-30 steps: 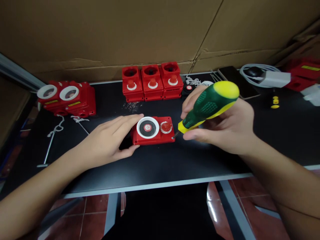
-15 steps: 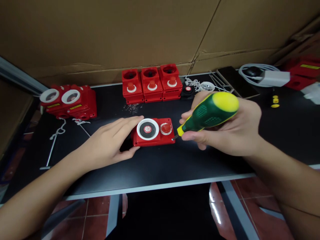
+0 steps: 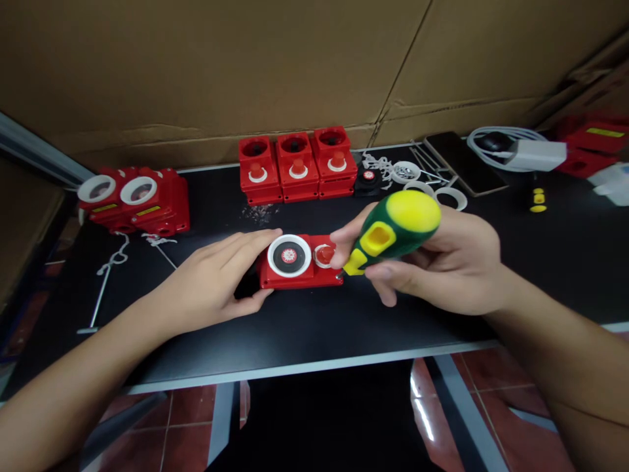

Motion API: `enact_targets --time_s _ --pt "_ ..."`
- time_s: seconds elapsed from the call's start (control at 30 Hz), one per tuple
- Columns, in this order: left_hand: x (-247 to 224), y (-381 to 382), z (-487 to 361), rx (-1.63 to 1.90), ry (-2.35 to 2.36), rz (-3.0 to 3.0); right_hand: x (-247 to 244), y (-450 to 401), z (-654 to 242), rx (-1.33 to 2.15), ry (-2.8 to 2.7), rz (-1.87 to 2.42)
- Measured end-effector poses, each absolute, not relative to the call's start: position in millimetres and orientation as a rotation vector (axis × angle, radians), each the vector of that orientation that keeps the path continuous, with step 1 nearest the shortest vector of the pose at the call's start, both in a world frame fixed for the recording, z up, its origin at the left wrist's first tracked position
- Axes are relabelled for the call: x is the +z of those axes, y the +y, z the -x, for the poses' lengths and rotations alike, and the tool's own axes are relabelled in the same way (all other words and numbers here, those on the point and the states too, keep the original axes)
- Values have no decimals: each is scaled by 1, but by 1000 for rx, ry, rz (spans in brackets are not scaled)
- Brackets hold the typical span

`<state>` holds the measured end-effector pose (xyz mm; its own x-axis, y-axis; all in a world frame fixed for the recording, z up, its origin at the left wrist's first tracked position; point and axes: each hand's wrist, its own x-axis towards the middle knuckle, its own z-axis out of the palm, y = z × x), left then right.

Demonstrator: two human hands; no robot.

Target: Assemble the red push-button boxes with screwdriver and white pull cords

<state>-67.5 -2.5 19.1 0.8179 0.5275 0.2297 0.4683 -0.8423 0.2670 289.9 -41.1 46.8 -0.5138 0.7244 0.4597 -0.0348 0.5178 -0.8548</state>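
On the black table lies a red alarm-style box with a white ring round a black disc and a red button beside it. My left hand grips its left end, fingers along the top side and thumb along the near side. A green and yellow screwdriver is held in my right hand, fingers wrapped round the handle. The screwdriver's tip meets a corner screw at the box's near right. My right fingers partly cover the box's right end.
Three red boxes stand at the back beside a black disc, white rings and metal rods. Two ringed red boxes sit left, near a T-shaped rod. A phone and white charger lie right.
The screwdriver has turned about its length, showing a yellow patch on its handle. My right hand has shifted slightly left, uncovering white rings behind it. My left hand stays on the box.
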Motion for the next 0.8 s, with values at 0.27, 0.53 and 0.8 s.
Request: enact_targets --time_s 0.27,0.53,0.8 --pt "17 -2 68 451 765 -2825 39 -25 -290 804 -1928 730" --pt "17 -3 69 454 783 -2787 38 -28 -289 623 -1913 667" --pt "20 -3 68 433 787 -2762 50 -34 -293 811 -1921 703"
